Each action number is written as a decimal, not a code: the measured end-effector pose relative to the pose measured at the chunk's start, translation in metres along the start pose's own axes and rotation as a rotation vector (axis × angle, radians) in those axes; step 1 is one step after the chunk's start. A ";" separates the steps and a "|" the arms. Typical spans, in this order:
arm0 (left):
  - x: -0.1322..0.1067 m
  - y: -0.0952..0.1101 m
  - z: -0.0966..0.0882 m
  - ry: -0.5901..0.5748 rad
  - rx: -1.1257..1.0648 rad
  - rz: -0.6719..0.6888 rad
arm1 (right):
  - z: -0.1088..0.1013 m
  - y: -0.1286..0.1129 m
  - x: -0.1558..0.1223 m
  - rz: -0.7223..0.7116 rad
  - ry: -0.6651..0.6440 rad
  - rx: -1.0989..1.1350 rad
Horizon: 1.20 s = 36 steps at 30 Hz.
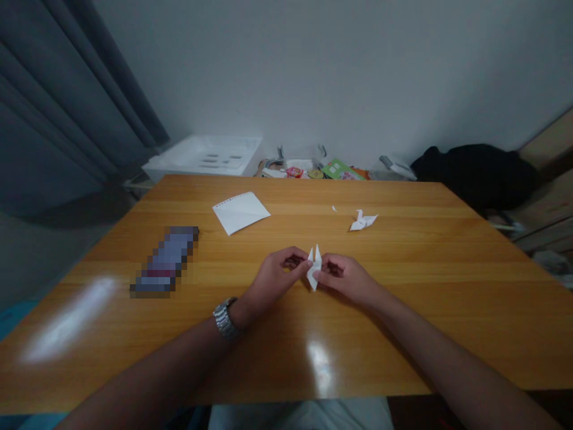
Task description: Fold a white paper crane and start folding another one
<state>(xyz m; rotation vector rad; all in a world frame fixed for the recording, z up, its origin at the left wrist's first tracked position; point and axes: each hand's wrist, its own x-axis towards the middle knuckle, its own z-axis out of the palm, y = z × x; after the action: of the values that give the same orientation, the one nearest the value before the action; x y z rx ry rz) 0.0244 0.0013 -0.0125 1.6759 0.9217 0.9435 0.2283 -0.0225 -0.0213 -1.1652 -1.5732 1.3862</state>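
Observation:
Between my two hands is a small piece of folded white paper [314, 276], a narrow diamond with two upright points at its top. My left hand [282, 269] pinches its left edge between thumb and fingers. On the other side my right hand [347, 276] pinches the right edge, thumb across the lower front. The fingers behind the paper are partly hidden. Beyond my right hand a finished-looking paper crane [363, 221] rests on the table, with a tiny paper scrap [333, 209] to its left.
A white sheet with a perforated edge [242, 212] lies at the back left of the wooden table [425, 251]. Nearer on the left is a pixelated, phone-like object [165, 263]. Behind the table stand a white plastic tray [206, 152], a green packet [342, 170] and a black cloth-like heap [477, 176].

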 end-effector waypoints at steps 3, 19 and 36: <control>0.001 -0.002 0.000 0.021 -0.034 -0.019 | 0.003 -0.004 -0.001 -0.015 0.007 0.005; 0.001 0.004 0.000 0.065 -0.156 -0.023 | 0.004 -0.012 -0.002 -0.021 0.053 0.080; 0.000 0.005 0.001 -0.061 -0.327 0.003 | 0.012 -0.014 -0.008 0.077 -0.058 0.355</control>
<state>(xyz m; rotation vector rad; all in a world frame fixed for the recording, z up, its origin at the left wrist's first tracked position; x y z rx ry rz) 0.0258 0.0001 -0.0078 1.4193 0.6821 0.9817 0.2179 -0.0343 -0.0088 -0.9842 -1.2632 1.6821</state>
